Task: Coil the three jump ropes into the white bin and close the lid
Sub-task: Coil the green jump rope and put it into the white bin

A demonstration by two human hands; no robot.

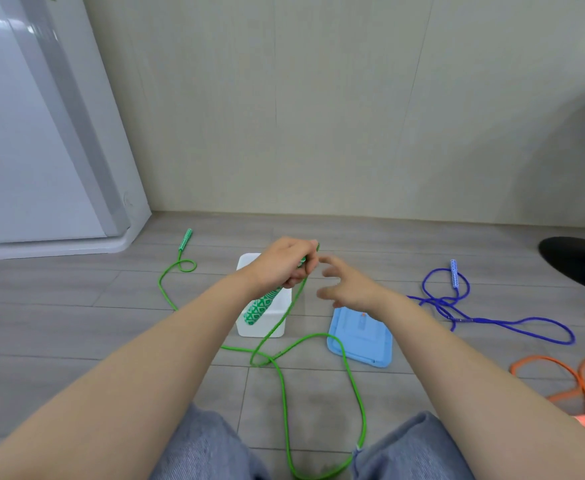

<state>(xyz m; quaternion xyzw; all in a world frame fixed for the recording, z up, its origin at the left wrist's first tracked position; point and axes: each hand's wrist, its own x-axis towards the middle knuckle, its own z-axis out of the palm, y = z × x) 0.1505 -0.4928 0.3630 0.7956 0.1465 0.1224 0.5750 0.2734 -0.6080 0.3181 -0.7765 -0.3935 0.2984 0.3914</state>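
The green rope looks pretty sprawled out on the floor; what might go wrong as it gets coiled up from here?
1. The green rope crosses over itself near the white bin, so pulling it in may tighten that loop into a knot.
2. Only the left hand grips a handle; the right hand is open, so coils could slip loose.
3. The far handle trails on the floor and may drag against the bin and tip it.

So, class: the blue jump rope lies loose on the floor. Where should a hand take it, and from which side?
Take the blue jump rope by its patterned handle, coming from above. The handle is rigid and lies flat at the far end, on top of a loop of cord; the cord itself is limp and crosses over itself, so it would probably drag.
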